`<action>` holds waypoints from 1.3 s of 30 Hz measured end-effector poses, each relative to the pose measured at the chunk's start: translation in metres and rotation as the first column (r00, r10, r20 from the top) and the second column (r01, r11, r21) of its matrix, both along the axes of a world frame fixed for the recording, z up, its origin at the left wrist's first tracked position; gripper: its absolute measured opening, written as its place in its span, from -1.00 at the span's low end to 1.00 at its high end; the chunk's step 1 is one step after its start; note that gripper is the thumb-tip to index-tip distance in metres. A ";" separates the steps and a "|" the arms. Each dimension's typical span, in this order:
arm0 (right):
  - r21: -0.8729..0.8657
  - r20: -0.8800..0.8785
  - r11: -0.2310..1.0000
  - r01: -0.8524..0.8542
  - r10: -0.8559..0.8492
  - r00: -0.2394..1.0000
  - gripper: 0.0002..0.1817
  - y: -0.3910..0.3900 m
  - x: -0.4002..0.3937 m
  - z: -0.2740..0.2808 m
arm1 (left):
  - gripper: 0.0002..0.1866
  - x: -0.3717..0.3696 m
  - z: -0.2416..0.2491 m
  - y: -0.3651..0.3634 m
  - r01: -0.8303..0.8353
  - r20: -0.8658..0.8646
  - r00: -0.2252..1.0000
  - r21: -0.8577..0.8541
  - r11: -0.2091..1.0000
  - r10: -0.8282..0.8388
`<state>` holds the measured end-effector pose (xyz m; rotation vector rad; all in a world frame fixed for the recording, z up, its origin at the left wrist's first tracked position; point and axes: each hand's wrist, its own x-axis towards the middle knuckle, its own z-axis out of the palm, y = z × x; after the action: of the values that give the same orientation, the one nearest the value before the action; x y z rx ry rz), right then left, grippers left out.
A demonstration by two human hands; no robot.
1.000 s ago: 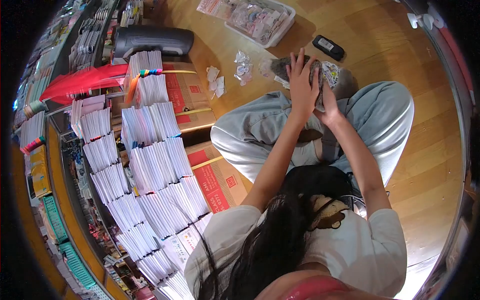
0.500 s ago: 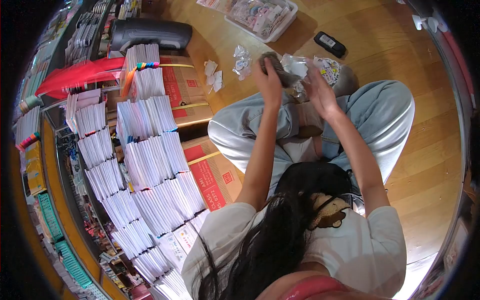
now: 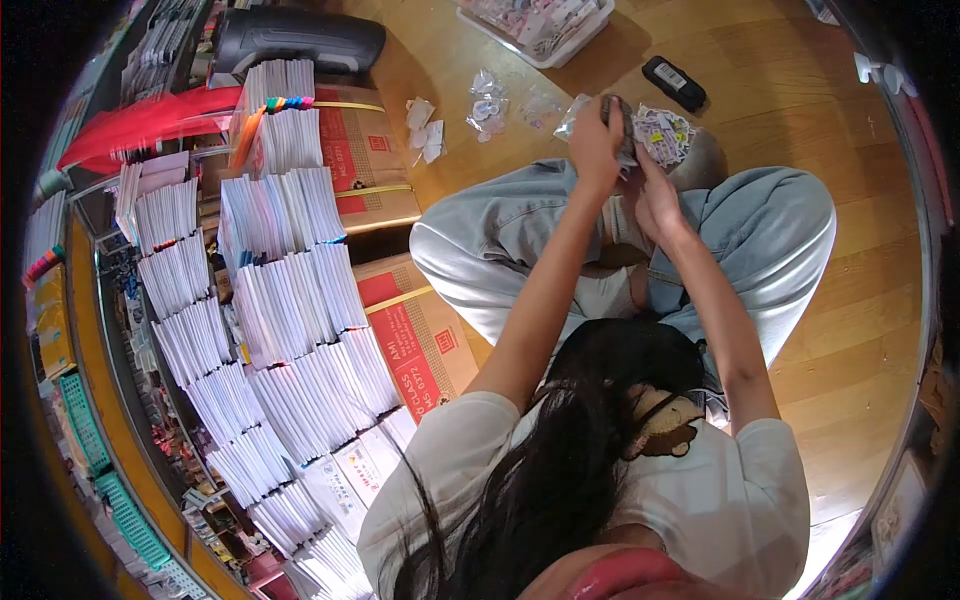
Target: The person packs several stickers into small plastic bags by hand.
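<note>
My left hand (image 3: 596,150) is closed around a dark grey-brown bundle (image 3: 626,130), whose kind I cannot tell. Clear plastic (image 3: 570,118) sticks out on the left of that hand. My right hand (image 3: 655,192) is closed at the bundle's lower end, fingertips against it, close below the left hand. Just right of the hands, a pile of small white printed tags (image 3: 663,137) with yellow and purple marks lies by my foot. Small clear packets (image 3: 487,105) with white pieces lie on the floor to the left, and fainter clear packets (image 3: 540,108) lie between them and my hands.
A white bin (image 3: 560,58) of packaged goods stands ahead, with a black labelled case (image 3: 675,83) to its right. White cards (image 3: 425,130) lie near cardboard boxes (image 3: 375,160). Stacks of booklets (image 3: 290,300) and shelving fill the left. My crossed legs (image 3: 760,230) are below the hands.
Both hands have come closer together, the left moving right with the dark bundle. The clear plastic that was between the hands now shows left of my left hand. The view has shifted slightly.
</note>
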<state>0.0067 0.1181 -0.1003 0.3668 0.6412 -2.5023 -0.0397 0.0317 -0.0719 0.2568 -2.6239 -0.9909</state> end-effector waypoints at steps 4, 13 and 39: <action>0.071 -0.140 0.997 -0.022 0.032 0.990 -0.52 -0.002 0.003 0.011 | -0.73 -0.007 -0.004 -0.037 -0.036 0.115 0.992 -0.055 0.998 0.042; 0.925 -0.282 0.343 0.163 0.332 0.900 -0.51 0.017 -0.022 -0.023 | -0.71 -0.012 -0.027 -0.250 -0.295 -0.102 0.955 -0.407 0.865 0.278; 0.769 -0.453 -0.193 0.609 0.507 0.733 -0.83 0.006 -0.025 -0.016 | -0.68 -0.052 -0.066 -0.371 0.002 0.343 0.851 -0.759 0.651 0.397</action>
<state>-0.0186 0.1240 -0.1160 -0.1672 3.1051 -1.2144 -0.0919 -0.3394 -0.1375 0.6448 -3.0791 0.3379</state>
